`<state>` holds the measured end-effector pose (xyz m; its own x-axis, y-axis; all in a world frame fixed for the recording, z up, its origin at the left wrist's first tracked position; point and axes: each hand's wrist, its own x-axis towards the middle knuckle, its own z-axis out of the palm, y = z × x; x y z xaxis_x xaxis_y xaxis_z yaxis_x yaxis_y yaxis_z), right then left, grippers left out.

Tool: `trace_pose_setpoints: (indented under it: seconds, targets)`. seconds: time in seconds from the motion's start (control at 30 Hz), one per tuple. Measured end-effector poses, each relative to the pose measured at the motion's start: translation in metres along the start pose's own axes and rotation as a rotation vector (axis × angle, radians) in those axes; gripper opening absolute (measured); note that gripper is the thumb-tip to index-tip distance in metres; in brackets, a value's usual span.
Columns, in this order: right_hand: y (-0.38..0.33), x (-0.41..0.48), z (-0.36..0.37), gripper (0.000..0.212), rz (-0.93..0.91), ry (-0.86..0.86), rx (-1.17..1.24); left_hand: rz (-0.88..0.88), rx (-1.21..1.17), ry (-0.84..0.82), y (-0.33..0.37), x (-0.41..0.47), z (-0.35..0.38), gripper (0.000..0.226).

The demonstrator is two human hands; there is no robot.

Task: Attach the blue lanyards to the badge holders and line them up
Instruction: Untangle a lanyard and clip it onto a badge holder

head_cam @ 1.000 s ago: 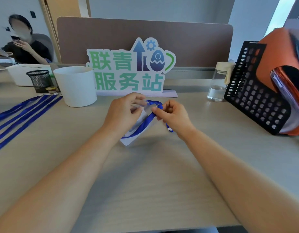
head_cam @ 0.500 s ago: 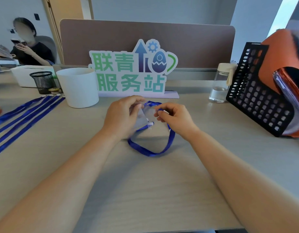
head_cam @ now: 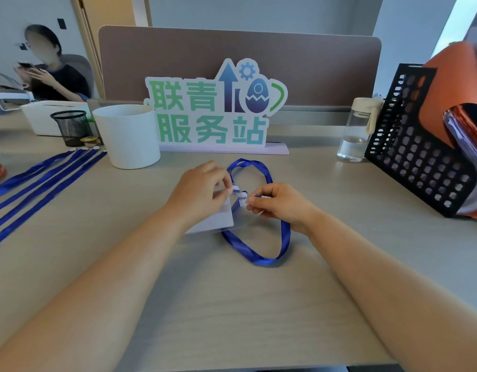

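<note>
A white cup (head_cam: 128,135) stands at eleven o'clock, a lettered sign (head_cam: 213,108) at twelve, a water bottle (head_cam: 356,130) and black file rack (head_cam: 420,167) at two.

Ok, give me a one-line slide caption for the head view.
Left hand holds a clear badge holder, right hand pinches the white clip of a blue lanyard; more lanyards lie alongside.
</note>
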<state>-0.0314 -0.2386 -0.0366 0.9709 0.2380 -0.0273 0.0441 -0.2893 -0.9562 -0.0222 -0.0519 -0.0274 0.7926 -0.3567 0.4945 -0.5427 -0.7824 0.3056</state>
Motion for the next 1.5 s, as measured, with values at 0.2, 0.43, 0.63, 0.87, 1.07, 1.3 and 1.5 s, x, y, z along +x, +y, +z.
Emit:
trace_pose_setpoints:
  seconds: [0.2,0.43,0.63,0.87,1.07,1.3,1.5]
  targets:
    - [0.003,-0.001,0.006,0.010,0.085,0.067,0.178,-0.019,-0.046,-0.046,0.009,-0.005,0.007,0.002]
    - [0.004,0.001,0.007,0.015,0.177,0.013,0.394,-0.113,-0.105,-0.114,0.016,-0.006,0.009,0.009]
    - [0.005,0.000,0.007,0.014,0.133,-0.023,0.347,-0.230,-0.170,-0.101,0.018,-0.005,0.008,0.009]
    - [0.007,0.000,0.008,0.017,0.052,-0.004,0.227,-0.263,-0.181,-0.135,0.021,-0.006,0.005,0.012]
    - [0.005,0.000,0.008,0.016,0.038,0.007,0.242,-0.334,-0.256,-0.141,0.022,-0.007,0.003,0.018]
    - [0.005,-0.002,0.008,0.021,0.037,-0.021,0.178,-0.351,-0.260,-0.195,0.024,-0.007,0.000,0.016]
    - [0.005,-0.002,0.010,0.019,0.015,-0.011,0.160,-0.386,-0.273,-0.205,0.025,-0.006,0.000,0.012]
